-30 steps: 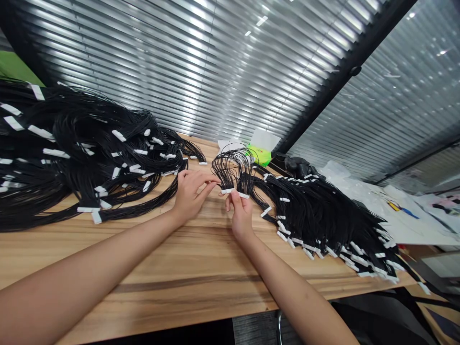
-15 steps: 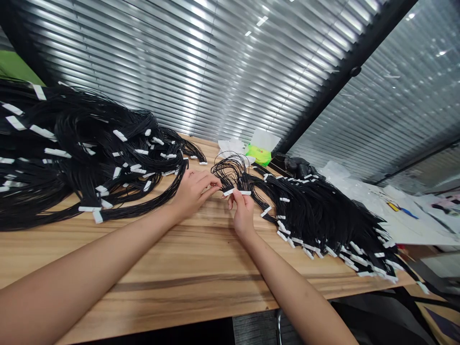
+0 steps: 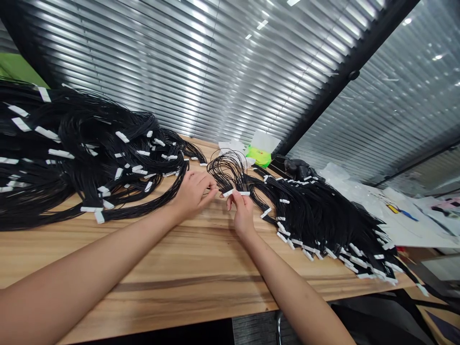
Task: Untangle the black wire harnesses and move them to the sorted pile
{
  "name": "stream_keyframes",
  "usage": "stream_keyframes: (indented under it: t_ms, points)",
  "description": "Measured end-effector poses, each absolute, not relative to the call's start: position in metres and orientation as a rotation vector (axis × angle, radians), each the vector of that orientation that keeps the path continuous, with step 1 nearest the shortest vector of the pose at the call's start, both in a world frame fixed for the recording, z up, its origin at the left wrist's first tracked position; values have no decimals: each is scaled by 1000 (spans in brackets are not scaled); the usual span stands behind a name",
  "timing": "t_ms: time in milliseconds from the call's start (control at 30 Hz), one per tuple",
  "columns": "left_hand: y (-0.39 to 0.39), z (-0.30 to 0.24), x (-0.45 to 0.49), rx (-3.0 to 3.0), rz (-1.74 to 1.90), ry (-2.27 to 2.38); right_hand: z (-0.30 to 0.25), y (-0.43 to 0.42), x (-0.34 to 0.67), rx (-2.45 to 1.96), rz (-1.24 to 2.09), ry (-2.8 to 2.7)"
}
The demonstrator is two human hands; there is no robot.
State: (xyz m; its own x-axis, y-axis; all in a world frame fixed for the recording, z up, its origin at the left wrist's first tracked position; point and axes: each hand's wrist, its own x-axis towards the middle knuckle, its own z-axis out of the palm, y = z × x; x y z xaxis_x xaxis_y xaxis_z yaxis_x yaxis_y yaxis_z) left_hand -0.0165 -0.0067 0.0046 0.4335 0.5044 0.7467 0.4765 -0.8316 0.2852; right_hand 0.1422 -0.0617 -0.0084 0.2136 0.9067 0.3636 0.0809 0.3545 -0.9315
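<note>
I am pinching the stiff white plastic connector (image 3: 227,193) on limp, light black wires (image 3: 227,173) with my right hand (image 3: 242,213); my curled left hand (image 3: 194,194) is showing no confirmable grip.

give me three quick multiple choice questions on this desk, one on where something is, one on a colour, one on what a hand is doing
1. Where is the green packet?
A) on the floor
B) at the far edge of the wooden table
C) at the table's near edge

2. What colour are the connectors on the black wires?
A) red
B) green
C) white

3. What is the right hand doing?
A) pinching a connector between its fingers
B) lying flat on the table
C) gripping scissors

1: B, the packet sits beyond the wires, by the blinds.
2: C, the tabs along the wires show white.
3: A, thumb and fingers close on a connector.
</note>
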Motion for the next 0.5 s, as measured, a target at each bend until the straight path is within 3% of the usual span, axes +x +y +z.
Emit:
stream_keyframes:
  t_ms: [500]
  points:
    - [-1,4,-18,2597,1497,756,-6,-63,145,-1063,728,-1248]
